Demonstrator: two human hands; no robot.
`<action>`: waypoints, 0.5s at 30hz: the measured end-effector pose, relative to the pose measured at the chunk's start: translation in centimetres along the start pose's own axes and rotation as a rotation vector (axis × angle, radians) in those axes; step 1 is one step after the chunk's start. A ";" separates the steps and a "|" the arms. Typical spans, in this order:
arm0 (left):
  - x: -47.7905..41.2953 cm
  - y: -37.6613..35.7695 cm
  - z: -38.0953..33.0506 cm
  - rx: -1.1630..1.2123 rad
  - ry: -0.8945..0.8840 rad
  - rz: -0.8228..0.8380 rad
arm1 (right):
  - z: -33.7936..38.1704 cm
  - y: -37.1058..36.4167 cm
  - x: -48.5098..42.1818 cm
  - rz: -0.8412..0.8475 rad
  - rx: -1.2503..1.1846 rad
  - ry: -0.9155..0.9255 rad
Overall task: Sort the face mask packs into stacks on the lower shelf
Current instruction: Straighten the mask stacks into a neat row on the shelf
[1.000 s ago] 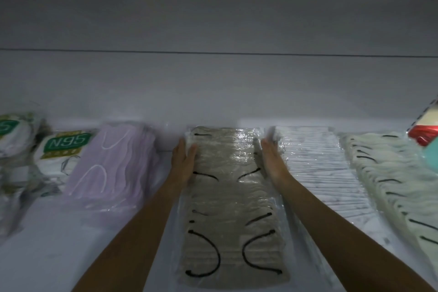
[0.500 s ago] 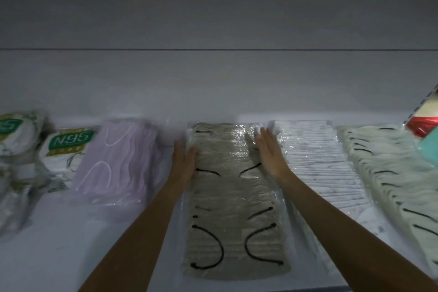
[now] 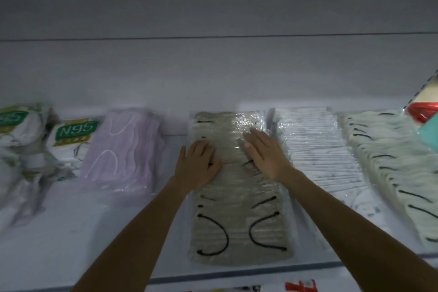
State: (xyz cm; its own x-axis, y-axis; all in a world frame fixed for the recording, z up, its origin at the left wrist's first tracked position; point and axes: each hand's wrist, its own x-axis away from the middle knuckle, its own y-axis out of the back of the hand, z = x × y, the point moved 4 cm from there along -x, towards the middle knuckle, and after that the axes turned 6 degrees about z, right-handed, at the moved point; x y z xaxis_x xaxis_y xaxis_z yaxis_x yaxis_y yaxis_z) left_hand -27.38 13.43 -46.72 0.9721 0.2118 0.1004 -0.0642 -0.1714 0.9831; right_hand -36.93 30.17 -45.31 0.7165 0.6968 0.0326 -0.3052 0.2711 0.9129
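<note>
Lower shelf (image 3: 54,239), seen from above. The grey mask pack (image 3: 239,216) with black ear loops lies mid-shelf, running from the back edge almost to the front edge, between the lilac pack (image 3: 123,149) and the white pack (image 3: 315,149). The left hand (image 3: 196,163) and right hand (image 3: 265,152) rest flat on its rear half, fingers extended, grasping nothing.

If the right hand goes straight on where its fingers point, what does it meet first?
Right hand lies on the grey mask pack; beyond its far end, likely the back wall.
</note>
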 end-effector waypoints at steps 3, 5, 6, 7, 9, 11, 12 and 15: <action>-0.7 0.3 -0.1 -0.028 0.015 -0.044 | 0.2 0.2 -1.4 0.056 0.078 -0.003; -1.6 0.5 -0.2 -0.038 0.026 -0.042 | 0.5 0.0 -1.8 0.116 0.118 -0.024; -1.7 0.6 -0.3 -0.054 0.030 -0.041 | 0.5 -0.1 -1.8 0.122 0.120 -0.028; -1.8 0.5 -0.4 -0.064 0.034 -0.038 | 0.5 -0.2 -1.6 0.120 0.117 -0.025; -1.7 0.3 -0.5 -0.070 0.039 -0.065 | 0.3 -0.4 -1.5 0.091 0.106 -0.005; -1.9 0.4 -0.3 -0.061 0.043 -0.062 | -0.1 -0.2 -1.9 0.083 0.084 -0.023; -2.0 0.5 -0.2 -0.054 0.047 -0.038 | -0.3 -0.1 -2.1 0.105 0.080 -0.043; -2.0 0.9 -0.2 0.012 0.049 -0.011 | -0.3 -0.1 -2.4 0.150 0.118 -0.063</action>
State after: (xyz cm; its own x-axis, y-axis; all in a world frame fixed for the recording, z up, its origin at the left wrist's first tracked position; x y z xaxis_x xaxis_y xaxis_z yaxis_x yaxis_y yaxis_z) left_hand -29.41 13.06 -45.99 0.9606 0.2602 0.0976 -0.0509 -0.1803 0.9823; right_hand -38.79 28.65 -45.57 0.7079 0.6793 0.1936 -0.3381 0.0853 0.9372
